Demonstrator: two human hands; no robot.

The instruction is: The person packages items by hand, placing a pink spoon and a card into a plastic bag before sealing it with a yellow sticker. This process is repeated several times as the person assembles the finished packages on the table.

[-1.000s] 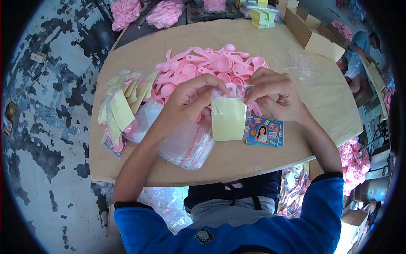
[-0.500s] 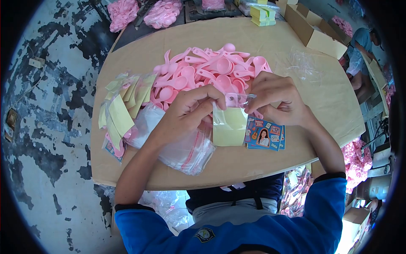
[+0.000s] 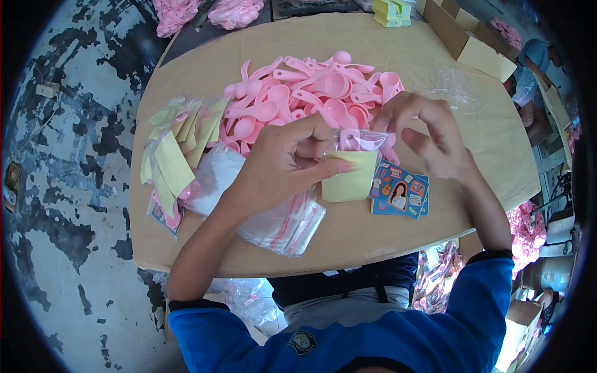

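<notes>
My left hand (image 3: 295, 158) pinches a clear plastic bag (image 3: 364, 142) between thumb and fingers. Inside the bag lie a pale yellow card (image 3: 349, 181) and something pink, apparently a spoon. My right hand (image 3: 432, 133) is at the bag's upper right corner, fingers curled but thumb and forefinger apart; I cannot make out anything between them. Blue printed cards (image 3: 401, 194) lie below it. Behind both hands spreads a heap of pink plastic spoons (image 3: 311, 93). Beneath my left forearm is a stack of clear plastic bags (image 3: 273, 224).
Filled bags with yellow cards (image 3: 177, 155) are piled at the left. Thin clear strips (image 3: 454, 87) lie at the right. A cardboard box (image 3: 469, 40) and a bundle of yellow cards (image 3: 392, 12) stand at the back. Another person (image 3: 535, 68) sits at the far right.
My right hand has moved right and its thumb has come away from the forefinger. My left thumb now lies across the yellow card, and the bag has shifted slightly right.
</notes>
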